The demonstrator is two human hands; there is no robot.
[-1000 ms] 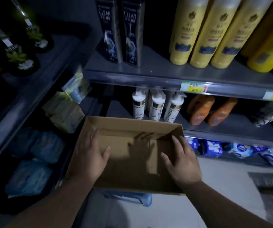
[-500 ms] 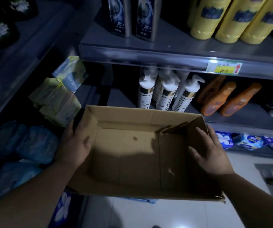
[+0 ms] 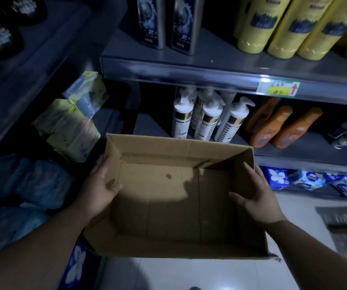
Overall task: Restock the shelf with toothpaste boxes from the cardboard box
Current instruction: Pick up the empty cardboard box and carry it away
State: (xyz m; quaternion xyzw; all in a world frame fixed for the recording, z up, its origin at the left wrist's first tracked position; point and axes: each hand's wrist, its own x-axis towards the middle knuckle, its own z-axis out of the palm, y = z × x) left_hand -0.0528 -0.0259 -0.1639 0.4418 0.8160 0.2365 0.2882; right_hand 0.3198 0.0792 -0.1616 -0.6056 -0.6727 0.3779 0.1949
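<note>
In the head view, the person holds the cardboard box (image 3: 168, 206) in the air in front of the shelf (image 3: 189, 68), over the pale floor (image 3: 189, 273). The left hand (image 3: 99, 189) grasps the box's left wall, thumb inside and fingers outside. The right hand (image 3: 258, 197) grasps the right wall the same way, its thumb lying on the inner face. The box is open at the top and its bottom is bare. No toothpaste boxes show inside it, and none can be picked out on the shelves in this dim light. Judging from that, the stock from this box is probably used up.

Just beyond the box's far wall stand white pump bottles (image 3: 206, 120), with orange bottles (image 3: 273, 126) leaning to their right. Above them are dark bottles (image 3: 164, 21) and yellow bottles (image 3: 283, 28). Soft yellow-green packs (image 3: 70, 130) sit on the shelf to the left, near the left hand.

The main risk is the far edge of the box. Pushing it forward or tilting it up could knock over the upright pump bottles, which look top-heavy. Swinging it left could drag the loose packs off their ledge. The near right corner of the box looks torn, so a hard squeeze there may buckle the wall. The poor light also makes it easy to misjudge the gap.
</note>
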